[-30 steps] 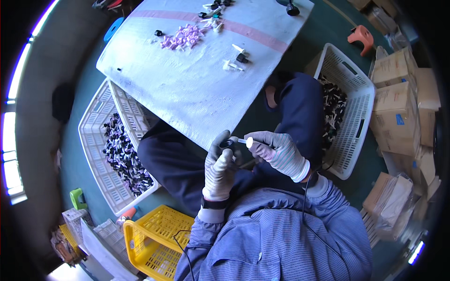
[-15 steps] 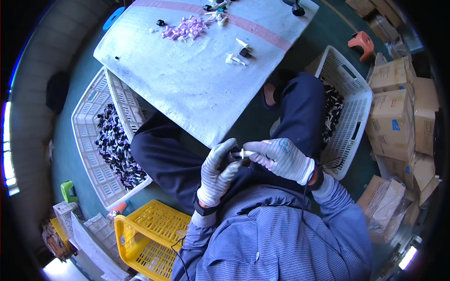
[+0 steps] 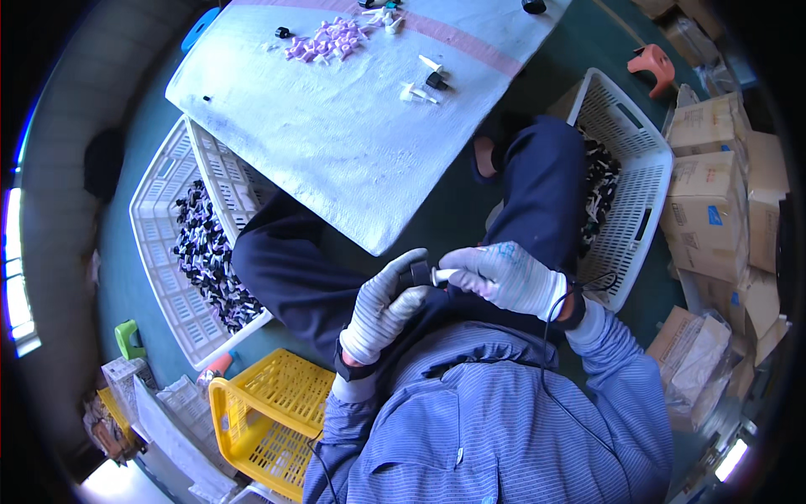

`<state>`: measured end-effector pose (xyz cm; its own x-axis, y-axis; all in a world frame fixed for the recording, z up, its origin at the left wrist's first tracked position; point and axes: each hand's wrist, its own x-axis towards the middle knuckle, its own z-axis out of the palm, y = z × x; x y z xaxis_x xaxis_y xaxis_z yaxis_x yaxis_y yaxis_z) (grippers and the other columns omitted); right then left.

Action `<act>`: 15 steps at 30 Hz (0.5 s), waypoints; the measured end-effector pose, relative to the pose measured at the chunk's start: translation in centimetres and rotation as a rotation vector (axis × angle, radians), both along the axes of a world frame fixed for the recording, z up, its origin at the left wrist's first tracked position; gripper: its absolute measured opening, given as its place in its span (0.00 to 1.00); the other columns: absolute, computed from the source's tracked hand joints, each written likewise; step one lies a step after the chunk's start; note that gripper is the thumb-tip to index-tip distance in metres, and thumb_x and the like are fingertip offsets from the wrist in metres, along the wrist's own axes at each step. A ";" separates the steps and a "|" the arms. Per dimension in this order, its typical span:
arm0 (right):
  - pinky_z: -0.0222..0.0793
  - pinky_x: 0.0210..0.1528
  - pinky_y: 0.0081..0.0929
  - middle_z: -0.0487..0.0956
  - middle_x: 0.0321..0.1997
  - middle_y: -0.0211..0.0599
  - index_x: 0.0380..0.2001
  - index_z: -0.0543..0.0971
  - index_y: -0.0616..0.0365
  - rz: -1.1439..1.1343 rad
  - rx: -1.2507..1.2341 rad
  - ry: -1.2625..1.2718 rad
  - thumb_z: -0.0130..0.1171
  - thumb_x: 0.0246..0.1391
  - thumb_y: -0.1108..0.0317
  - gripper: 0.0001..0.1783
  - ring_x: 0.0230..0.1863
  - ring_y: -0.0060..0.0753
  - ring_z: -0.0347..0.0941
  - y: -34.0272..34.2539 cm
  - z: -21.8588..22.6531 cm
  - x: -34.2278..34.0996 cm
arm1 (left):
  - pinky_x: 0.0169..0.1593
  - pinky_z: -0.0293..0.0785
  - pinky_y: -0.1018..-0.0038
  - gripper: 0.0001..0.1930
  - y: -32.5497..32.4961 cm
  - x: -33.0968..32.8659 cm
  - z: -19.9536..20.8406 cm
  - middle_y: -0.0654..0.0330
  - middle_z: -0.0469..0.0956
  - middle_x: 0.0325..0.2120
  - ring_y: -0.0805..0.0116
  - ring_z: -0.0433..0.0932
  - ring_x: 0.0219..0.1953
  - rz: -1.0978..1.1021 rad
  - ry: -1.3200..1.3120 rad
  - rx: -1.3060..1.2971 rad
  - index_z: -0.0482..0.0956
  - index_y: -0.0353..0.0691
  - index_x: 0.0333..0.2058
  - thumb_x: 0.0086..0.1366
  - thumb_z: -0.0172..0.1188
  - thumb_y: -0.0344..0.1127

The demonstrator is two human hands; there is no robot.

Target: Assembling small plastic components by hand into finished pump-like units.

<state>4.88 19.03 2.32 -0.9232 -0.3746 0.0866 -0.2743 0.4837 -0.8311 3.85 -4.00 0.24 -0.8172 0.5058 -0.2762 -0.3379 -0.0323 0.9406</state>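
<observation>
Both my hands wear pale striped knit gloves and meet above my lap, just off the near corner of the table. Between its thumb and fingers, my left hand (image 3: 382, 309) grips a round black cap (image 3: 419, 273). A small white nozzle-like piece (image 3: 442, 275) is pinched in the fingertips of my right hand (image 3: 510, 279). One end of that white piece meets the side of the black cap facing it. Whether the two are joined or only touching, I cannot tell. Part of each is hidden by my fingers.
On the white-covered table (image 3: 311, 151) lie a heap of lilac pieces (image 3: 326, 42), white nozzles (image 3: 418, 92) and black caps (image 3: 437, 81). Crates of small parts stand left (image 3: 159, 252) and right (image 3: 642, 202). A yellow basket (image 3: 277, 386) sits lower left; cardboard boxes (image 3: 705, 202) line the right.
My hands have turned a little, and the black cap shows more clearly between them. My right fingers have drawn slightly back along the white piece. The whole view has shifted slightly.
</observation>
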 end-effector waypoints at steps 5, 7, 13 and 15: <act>0.76 0.35 0.31 0.81 0.34 0.44 0.45 0.77 0.60 0.001 -0.121 -0.132 0.56 0.61 0.66 0.12 0.34 0.42 0.80 -0.1 -0.8 1.2 | 0.39 0.69 0.84 0.28 -0.5 0.5 -1.2 0.68 0.76 0.37 0.84 0.70 0.33 -0.082 -0.147 0.102 0.68 0.37 0.59 0.62 0.65 0.34; 0.76 0.36 0.34 0.82 0.36 0.46 0.43 0.78 0.60 -0.054 -0.121 -0.022 0.57 0.60 0.63 0.13 0.37 0.48 0.80 -0.4 -1.5 1.4 | 0.40 0.69 0.85 0.30 0.0 0.9 -0.9 0.68 0.76 0.38 0.83 0.71 0.35 -0.062 -0.062 -0.052 0.66 0.37 0.60 0.62 0.66 0.34; 0.76 0.35 0.35 0.82 0.34 0.45 0.42 0.78 0.58 -0.112 -0.168 -0.092 0.57 0.61 0.64 0.11 0.36 0.49 0.80 -0.6 -1.5 1.5 | 0.53 0.69 0.76 0.32 1.0 0.6 0.9 0.62 0.75 0.46 0.75 0.73 0.46 -0.022 -0.135 -0.004 0.63 0.37 0.62 0.62 0.65 0.38; 0.76 0.35 0.34 0.82 0.35 0.45 0.43 0.78 0.57 -0.126 -0.209 -0.124 0.57 0.60 0.65 0.11 0.37 0.50 0.80 -0.7 -1.3 1.5 | 0.56 0.66 0.74 0.32 0.8 0.8 -0.3 0.59 0.73 0.49 0.73 0.72 0.49 0.000 -0.052 0.073 0.62 0.36 0.62 0.64 0.64 0.38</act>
